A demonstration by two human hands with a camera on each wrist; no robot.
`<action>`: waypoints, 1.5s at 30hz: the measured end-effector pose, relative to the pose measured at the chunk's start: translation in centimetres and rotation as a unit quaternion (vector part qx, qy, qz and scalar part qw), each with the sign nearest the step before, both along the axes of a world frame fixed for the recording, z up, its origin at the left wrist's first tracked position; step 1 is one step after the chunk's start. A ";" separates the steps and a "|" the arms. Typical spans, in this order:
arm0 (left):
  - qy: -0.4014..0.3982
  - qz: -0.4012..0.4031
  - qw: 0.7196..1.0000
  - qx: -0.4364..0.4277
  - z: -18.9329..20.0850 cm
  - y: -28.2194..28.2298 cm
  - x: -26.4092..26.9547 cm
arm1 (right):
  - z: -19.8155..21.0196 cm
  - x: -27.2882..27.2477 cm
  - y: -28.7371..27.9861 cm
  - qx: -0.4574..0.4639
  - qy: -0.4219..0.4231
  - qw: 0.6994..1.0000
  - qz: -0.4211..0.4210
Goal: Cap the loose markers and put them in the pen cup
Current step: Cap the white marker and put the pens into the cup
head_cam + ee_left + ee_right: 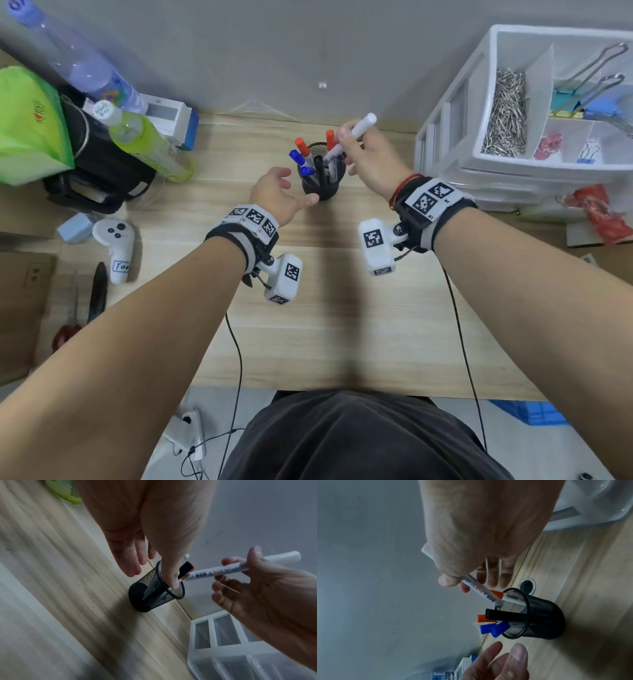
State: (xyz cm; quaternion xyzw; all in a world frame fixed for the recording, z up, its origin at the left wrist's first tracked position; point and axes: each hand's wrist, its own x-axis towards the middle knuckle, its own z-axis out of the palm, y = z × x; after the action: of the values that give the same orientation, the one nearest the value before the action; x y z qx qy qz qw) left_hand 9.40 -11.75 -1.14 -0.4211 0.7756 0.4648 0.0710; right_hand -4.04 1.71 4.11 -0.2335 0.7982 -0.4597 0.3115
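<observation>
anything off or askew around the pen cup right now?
Nothing stands out. The pen cup stands upright on the desk, its capped markers leaning inside. The right hand holds a white marker tilted over the rim; the left hand is open beside the cup.

White marker (349, 137) tip hidden behind pen cup (320, 192) rim (label blurred).
</observation>
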 end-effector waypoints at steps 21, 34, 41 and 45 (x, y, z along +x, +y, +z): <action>0.091 -0.106 0.989 -0.056 -0.5 -3.0 -5.1 | -6.8 -2.1 -4.0 0.155 0.153 0.973 0.074; 0.001 -0.173 0.984 -0.043 -1.6 -3.6 -4.7 | -5.7 -3.8 -4.6 0.126 0.103 0.979 0.124; -0.015 -0.162 0.986 -0.033 -1.9 -3.2 -5.1 | -5.7 -4.7 -3.6 0.103 0.114 0.984 0.094; -0.021 -0.146 0.988 -0.039 -2.0 -2.9 -5.1 | -5.4 -4.6 -3.4 0.071 0.119 0.986 0.097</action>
State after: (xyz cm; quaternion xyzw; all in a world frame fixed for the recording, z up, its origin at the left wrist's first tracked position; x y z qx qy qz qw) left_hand 4.34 -14.64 -3.18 -0.3157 0.8444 0.4101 0.1383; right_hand -8.63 -1.71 -1.31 -0.3405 0.8338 -0.3382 0.2731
